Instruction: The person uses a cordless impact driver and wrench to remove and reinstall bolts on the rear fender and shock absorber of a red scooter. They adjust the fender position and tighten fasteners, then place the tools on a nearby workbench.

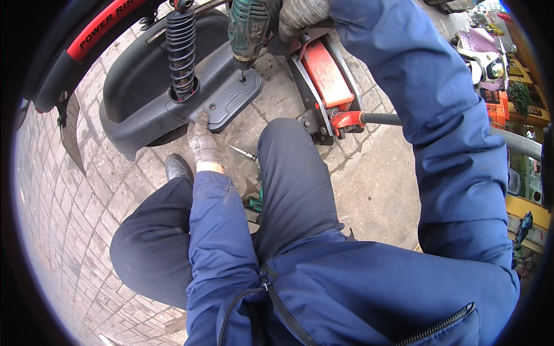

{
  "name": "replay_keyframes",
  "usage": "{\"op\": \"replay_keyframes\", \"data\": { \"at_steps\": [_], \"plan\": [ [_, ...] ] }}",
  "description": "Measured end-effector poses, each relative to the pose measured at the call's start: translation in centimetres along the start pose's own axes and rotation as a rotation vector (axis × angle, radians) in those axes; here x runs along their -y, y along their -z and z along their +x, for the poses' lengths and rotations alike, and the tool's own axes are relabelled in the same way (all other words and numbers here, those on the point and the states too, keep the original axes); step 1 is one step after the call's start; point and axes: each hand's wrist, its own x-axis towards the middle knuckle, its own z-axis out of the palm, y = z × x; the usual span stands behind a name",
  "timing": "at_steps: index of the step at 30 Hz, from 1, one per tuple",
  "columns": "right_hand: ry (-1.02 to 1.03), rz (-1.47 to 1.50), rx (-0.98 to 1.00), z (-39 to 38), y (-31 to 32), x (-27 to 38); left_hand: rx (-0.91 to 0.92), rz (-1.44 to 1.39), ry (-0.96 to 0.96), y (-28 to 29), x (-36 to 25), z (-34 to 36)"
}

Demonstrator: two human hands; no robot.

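A teal and black cordless drill (248, 32) points down, its bit at a hole near the far right corner of a flat panel (231, 104) on a black plastic scooter body part (133, 115). My right hand (303, 14), in a grey knit glove, is closed around the drill's handle, most of which is hidden. My left hand (205, 141), gloved too, grips the panel's near edge beside a second, uncovered hole. A black coil-spring shock absorber (182, 52) stands up through the plastic just left of the panel.
A red floor jack (326, 75) stands right of the panel, its handle running right. Beside my knee a green tool (254, 203) lies partly hidden near a thin metal shaft (241, 152). A red-and-black tube (104, 29) and hanging plate (72, 130) are at left.
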Motion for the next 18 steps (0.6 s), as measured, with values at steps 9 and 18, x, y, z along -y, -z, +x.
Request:
{"op": "replay_keyframes", "data": {
  "at_steps": [9, 18],
  "plan": [
    [0.152, 0.093, -0.109, -0.2, -0.7, -1.8, 0.054, 0.005, -0.010, 0.3, 0.0, 0.1],
    [0.258, 0.151, -0.013, 0.6, -0.9, -2.6, 0.047, 0.005, -0.002, 0.6, 0.1, 0.4]
  ]
}}
